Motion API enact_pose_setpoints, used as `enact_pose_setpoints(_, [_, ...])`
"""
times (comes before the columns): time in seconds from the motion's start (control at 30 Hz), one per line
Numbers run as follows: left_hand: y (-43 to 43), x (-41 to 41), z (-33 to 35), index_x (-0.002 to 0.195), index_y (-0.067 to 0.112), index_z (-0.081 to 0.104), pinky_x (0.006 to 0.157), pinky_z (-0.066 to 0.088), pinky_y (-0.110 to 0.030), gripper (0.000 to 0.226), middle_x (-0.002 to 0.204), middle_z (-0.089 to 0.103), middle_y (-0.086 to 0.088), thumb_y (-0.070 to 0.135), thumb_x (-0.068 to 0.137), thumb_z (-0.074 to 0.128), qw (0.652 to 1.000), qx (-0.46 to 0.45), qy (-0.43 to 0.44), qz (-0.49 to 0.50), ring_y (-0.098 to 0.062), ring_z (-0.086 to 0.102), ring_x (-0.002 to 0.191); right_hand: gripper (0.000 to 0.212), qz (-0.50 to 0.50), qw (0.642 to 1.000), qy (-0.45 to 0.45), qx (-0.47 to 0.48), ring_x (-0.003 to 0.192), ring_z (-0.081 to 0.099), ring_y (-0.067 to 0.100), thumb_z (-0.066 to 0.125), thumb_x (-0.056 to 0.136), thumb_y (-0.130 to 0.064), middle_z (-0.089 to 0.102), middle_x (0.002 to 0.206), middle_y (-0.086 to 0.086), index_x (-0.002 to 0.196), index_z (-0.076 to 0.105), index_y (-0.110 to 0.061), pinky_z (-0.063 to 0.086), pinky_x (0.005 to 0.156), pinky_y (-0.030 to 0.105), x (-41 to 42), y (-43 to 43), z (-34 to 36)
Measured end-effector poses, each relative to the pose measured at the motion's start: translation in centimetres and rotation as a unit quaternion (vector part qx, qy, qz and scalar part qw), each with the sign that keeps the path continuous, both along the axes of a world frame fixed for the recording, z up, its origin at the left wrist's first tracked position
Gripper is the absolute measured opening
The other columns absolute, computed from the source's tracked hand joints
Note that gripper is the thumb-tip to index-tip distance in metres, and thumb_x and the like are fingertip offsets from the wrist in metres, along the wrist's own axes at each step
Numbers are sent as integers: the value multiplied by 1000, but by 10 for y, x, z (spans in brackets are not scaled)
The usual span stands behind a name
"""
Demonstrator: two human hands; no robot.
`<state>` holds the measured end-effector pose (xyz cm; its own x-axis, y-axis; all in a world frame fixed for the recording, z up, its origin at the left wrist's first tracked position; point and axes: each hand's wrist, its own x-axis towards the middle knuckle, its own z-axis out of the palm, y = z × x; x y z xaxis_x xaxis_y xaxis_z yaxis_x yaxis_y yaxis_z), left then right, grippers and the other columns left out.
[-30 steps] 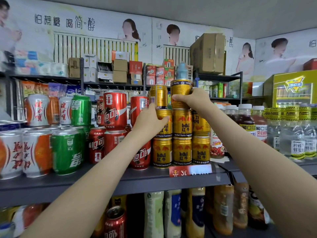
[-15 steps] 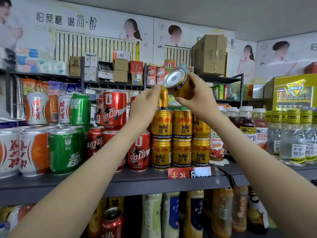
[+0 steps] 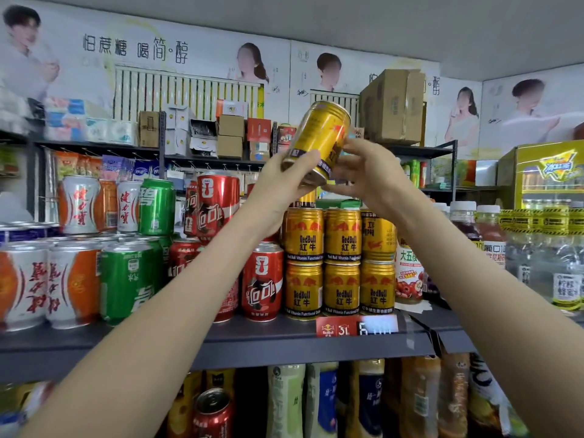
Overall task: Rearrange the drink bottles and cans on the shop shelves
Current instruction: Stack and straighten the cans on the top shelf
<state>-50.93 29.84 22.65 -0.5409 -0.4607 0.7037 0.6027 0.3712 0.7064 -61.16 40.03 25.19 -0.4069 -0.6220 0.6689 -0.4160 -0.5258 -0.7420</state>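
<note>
A gold Red Bull can (image 3: 319, 137) is held tilted in the air above the stack of gold Red Bull cans (image 3: 339, 263) on the grey shelf (image 3: 284, 339). My left hand (image 3: 284, 181) grips its lower end, thumb across the front. My right hand (image 3: 366, 172) holds its right side with curled fingers. The stack stands two rows high, with one more gold can (image 3: 306, 200) partly hidden behind my left hand.
Red cola cans (image 3: 262, 282) stand left of the stack, then green cans (image 3: 126, 279) and white-orange cans (image 3: 28, 282). Bottles (image 3: 493, 235) fill the shelf to the right. More bottles (image 3: 322, 403) sit on the lower shelf. Cardboard boxes (image 3: 392, 105) rest on a far rack.
The gold can came off the top of the stack, rose and tipped over. My left hand left the stack and took hold of the can's lower end beside my right hand.
</note>
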Motion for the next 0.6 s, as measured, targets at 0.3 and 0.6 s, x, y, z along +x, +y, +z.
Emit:
enact_pose_setpoints(0.3, [-23, -2, -9, 125, 24, 49, 88, 48, -27, 45, 118, 60, 2, 40, 85, 65, 966, -170, -148, 128, -14, 57, 110, 35, -79, 989, 104, 63, 89, 68, 13, 74, 80, -25, 70, 101, 4, 109, 61, -13, 55, 68, 20, -6, -16, -3])
enact_pose_setpoints(0.6, [-39, -9, -17, 108, 20, 57, 86, 49, -30, 28, 103, 62, 2, 34, 86, 66, 939, -181, -198, 213, -17, 60, 101, 27, -179, 969, 129, 112, 93, 66, 21, 81, 71, -33, 70, 100, 9, 85, 62, -20, 54, 88, 41, -7, -43, -11])
